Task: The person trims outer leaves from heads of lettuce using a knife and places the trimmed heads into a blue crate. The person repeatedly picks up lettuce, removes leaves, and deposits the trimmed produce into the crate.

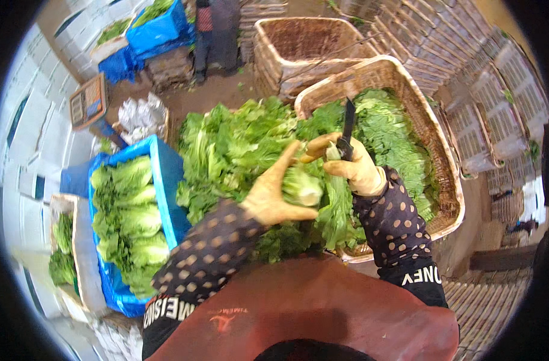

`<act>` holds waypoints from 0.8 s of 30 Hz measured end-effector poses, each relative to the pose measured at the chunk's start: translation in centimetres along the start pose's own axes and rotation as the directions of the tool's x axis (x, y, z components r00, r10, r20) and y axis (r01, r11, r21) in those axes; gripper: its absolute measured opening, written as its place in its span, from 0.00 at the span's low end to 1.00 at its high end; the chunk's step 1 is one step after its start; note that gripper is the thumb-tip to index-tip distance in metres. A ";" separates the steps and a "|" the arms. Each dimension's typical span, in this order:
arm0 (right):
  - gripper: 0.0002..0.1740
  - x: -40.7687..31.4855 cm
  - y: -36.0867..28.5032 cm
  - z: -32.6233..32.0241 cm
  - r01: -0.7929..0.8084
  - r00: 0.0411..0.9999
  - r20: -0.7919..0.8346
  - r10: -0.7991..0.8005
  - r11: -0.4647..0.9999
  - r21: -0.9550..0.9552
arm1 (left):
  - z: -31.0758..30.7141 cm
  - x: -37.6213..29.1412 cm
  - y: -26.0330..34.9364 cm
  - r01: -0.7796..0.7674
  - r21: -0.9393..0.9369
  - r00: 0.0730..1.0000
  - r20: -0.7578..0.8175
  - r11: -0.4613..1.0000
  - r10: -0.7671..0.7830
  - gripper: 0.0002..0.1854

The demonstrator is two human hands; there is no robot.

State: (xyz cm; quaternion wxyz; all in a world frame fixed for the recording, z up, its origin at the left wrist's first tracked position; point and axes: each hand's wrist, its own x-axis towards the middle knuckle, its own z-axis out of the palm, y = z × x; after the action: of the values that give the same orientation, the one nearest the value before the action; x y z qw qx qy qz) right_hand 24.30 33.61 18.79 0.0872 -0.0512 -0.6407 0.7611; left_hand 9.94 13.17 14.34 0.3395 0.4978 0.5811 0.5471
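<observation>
My right hand (358, 164), in a pale yellow glove, grips a black-bladed knife (347, 124) with its blade pointing up and away. Pale lettuce leaves (332, 155) are at its thumb and fingers too. My left hand (270, 194), gloved alike, has thumb and forefinger spread around a lettuce head (301, 186), whose pale cut base faces me. Whether that hand bears the head's weight is unclear. Beneath and beyond both hands spreads a heap of green lettuce (238, 140). On the right, a brown-stained plastic crate (446, 180) contains many loose leaves (391, 135).
To the left, a crate lined with blue plastic (155, 167) holds rows of lettuce heads (137, 216). Behind it stand a weighing scale (88, 101) and white plastic bags (141, 113). A stained crate (310, 43) and stacked crates (437, 31) stand farther off. A person's legs (202, 49) show behind.
</observation>
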 end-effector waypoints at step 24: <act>0.47 -3.7 5.3 -0.1 -0.311 0.946 0.178 0.271 0.914 0.261 | -3.0 -0.7 4.6 -0.024 -0.174 0.998 -0.057 0.985 0.015 0.23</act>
State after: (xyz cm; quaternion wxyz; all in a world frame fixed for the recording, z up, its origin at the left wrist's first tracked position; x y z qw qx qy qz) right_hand 27.61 32.06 13.48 -0.0653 -0.0804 -0.5140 0.8515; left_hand 8.22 11.20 19.19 0.3600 0.4564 0.5354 0.6127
